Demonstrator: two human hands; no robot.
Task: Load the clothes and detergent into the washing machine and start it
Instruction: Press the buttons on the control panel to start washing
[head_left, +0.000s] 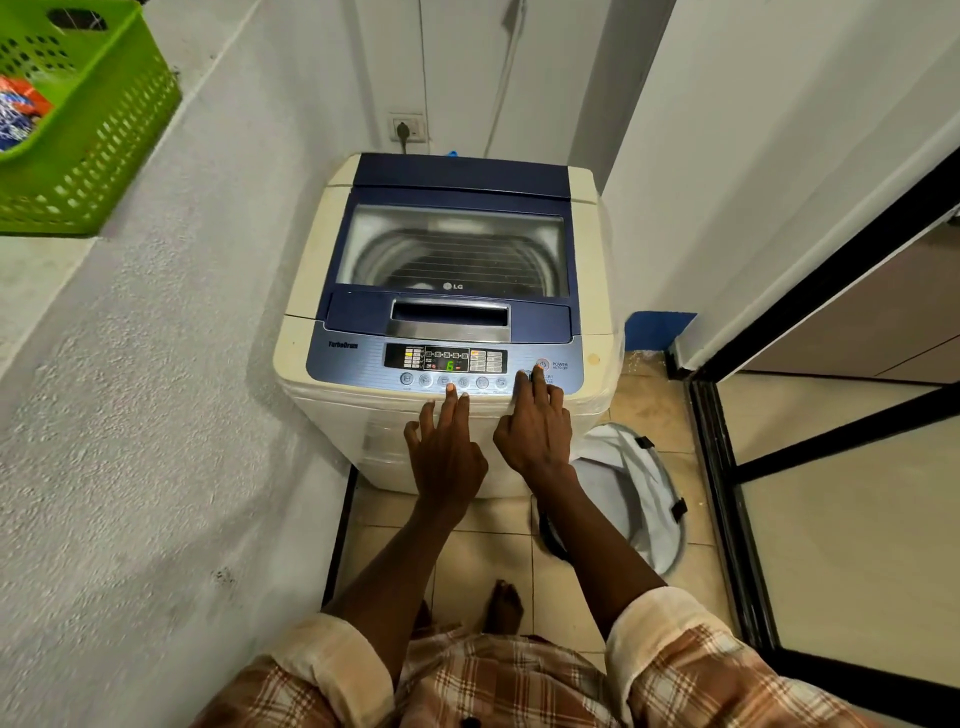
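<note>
Narrow white-walled laundry corner: cream and blue top-loading washing machine (447, 291) lid-down, green digit lit just beyond straight, empty left hand (445, 457) fingers, right hand (535, 428) fingertip touching start button (525, 375); loading apparently done, starting underway.

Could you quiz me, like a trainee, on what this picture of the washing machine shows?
1. True or false: the lid of the washing machine is shut.
2. Which hand has a finger on a button at the right end of the control panel? A) left hand B) right hand C) neither
3. Fill in: the green basket sits on a ledge to the machine's ____.

Key:
1. True; the drum shows only through the lid's window.
2. B; the left hand's fingertips lie at the panel's front edge.
3. Left; the white laundry bag lies on the floor, right.
</note>
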